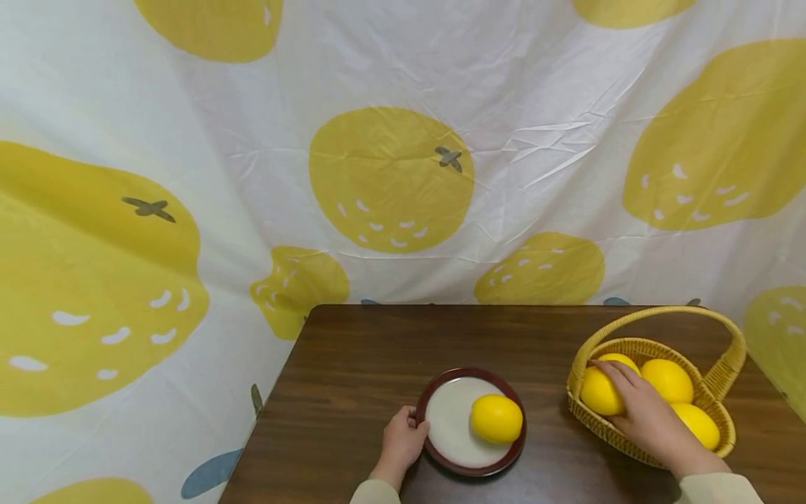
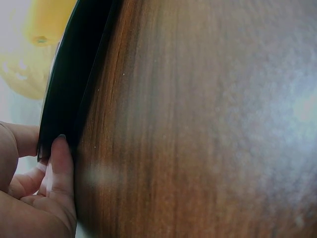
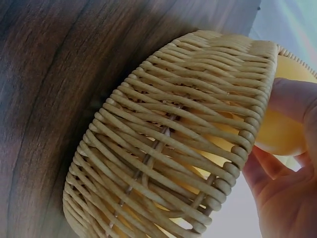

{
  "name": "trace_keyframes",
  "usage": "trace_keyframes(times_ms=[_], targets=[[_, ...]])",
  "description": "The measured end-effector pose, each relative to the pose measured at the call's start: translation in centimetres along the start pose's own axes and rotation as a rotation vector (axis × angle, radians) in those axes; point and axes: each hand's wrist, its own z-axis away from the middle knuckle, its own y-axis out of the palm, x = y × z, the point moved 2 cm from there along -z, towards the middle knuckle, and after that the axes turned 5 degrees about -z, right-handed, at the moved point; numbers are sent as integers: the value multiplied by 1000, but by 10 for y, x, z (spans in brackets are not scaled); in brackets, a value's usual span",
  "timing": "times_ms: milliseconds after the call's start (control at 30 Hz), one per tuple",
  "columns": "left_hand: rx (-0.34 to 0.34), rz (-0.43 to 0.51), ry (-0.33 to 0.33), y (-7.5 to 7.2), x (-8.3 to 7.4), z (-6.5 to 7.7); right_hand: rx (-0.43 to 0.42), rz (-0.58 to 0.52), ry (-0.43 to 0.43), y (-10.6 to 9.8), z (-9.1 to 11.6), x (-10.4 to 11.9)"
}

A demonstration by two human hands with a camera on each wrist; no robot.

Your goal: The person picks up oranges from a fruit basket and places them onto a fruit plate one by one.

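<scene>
My left hand pinches the left rim of a round plate, thumb above and fingers beneath. In the left wrist view the plate's dark edge passes between the thumb and fingers. A yellow lemon lies on the plate's right side. Over at the wicker basket, my right hand reaches in from the front and grips a lemon at the left end. The right wrist view has this lemon at the woven rim, thumb on one side and fingers on the other.
Several more lemons fill the basket, whose tall arched handle rises over them. Plate and basket stand apart on a dark wooden table. Behind it hangs a white cloth printed with large lemons.
</scene>
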Motion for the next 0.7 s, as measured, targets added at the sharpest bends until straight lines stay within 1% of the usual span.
trace_keyframes(times_ms=[267, 500, 700], targets=[[16, 12, -13, -1, -1, 0, 22, -20, 18, 0, 2, 0], [9, 3, -12, -1, -2, 1, 14, -5, 24, 1, 4, 1], [11, 6, -17, -3, -3, 1, 9, -12, 25, 0, 4, 1]])
